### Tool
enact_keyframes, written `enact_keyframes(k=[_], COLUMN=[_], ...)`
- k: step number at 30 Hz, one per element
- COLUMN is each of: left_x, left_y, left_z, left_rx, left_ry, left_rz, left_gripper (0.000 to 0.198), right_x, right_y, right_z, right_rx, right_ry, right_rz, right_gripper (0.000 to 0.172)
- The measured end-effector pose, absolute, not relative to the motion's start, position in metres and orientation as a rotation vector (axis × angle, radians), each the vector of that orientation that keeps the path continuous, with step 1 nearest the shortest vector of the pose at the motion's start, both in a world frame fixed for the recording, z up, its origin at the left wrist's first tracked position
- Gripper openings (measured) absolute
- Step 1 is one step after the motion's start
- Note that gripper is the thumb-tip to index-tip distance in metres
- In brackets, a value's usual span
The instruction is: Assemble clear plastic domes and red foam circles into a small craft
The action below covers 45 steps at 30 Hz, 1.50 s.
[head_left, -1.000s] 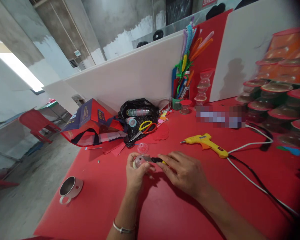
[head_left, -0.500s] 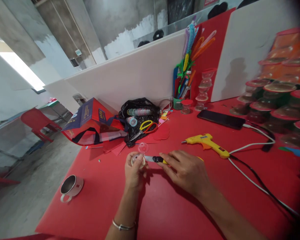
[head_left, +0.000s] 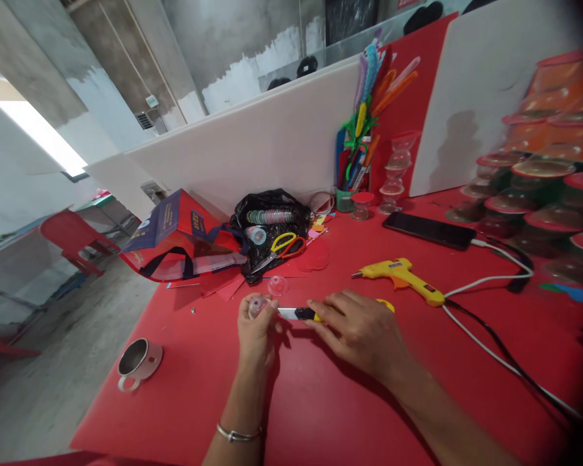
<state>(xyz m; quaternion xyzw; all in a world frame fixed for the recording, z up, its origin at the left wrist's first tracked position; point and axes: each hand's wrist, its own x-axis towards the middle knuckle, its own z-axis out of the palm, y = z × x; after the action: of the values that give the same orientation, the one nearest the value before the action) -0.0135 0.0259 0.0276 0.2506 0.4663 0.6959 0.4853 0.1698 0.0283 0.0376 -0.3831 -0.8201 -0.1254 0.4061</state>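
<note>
My left hand [head_left: 257, 330] is closed on a small clear plastic dome-shaped piece [head_left: 257, 306], pinched between thumb and fingers. My right hand [head_left: 357, 330] grips a yellow-and-black utility knife [head_left: 305, 314]. Its blade points left, and the tip is at my left thumb; whether it touches the plastic piece I cannot tell. Just beyond my left hand, another clear plastic piece with a raised middle [head_left: 278, 285] lies on the red table [head_left: 320, 408]. A yellow hot glue gun [head_left: 403, 278] rests to the right of my right hand.
A mug [head_left: 140, 364] stands at the left. Further back are a red-and-blue bag [head_left: 175, 226], scissors [head_left: 279, 249] on a black plastic bag [head_left: 243, 210], and a pen cup [head_left: 344, 199]. A phone [head_left: 427, 230] and stacked plastic containers [head_left: 544, 213] occupy the right; cables trail nearby.
My left hand has turned the plastic piece and shifted slightly left. The knife's blade now lies at my thumb, a little further from the piece's middle. My right hand has barely moved.
</note>
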Motion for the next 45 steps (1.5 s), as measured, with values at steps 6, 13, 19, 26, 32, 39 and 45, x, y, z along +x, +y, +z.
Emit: enact_keyframes(k=[6, 13, 19, 26, 32, 39, 45], left_x=[-0.013, -0.017, -0.013, -0.007, -0.008, -0.005, -0.005], left_y=[0.026, 0.025, 0.021, 0.019, 0.020, 0.019, 0.017], left_z=[0.026, 0.017, 0.025, 0.023, 0.019, 0.027, 0.027], left_rx=[0.611, 0.731, 1.016, 0.919, 0.921, 0.714, 0.728], left_ry=[1.184, 1.373, 1.403, 1.319, 1.240, 1.077, 0.998], left_rz=[1.680, 1.591, 1.363, 1.481, 1.495, 1.559, 1.563], left_gripper=[0.049, 0.044, 0.051, 0.048, 0.040, 0.042, 0.040], right_x=[0.172, 0.174, 0.172, 0.172, 0.171, 0.171, 0.172], right_y=[0.030, 0.032, 0.033, 0.032, 0.031, 0.033, 0.034], right_z=[0.038, 0.033, 0.029, 0.032, 0.036, 0.032, 0.031], right_rx=[-0.993, -1.084, -1.095, -1.060, -1.055, -0.971, -0.952], right_ry=[-2.051, -2.002, -2.004, -2.060, -2.048, -2.099, -2.128], right_rz=[-0.322, -0.371, -0.294, -0.223, -0.108, -0.041, -0.118], right_gripper=[0.025, 0.026, 0.031, 0.035, 0.032, 0.023, 0.025])
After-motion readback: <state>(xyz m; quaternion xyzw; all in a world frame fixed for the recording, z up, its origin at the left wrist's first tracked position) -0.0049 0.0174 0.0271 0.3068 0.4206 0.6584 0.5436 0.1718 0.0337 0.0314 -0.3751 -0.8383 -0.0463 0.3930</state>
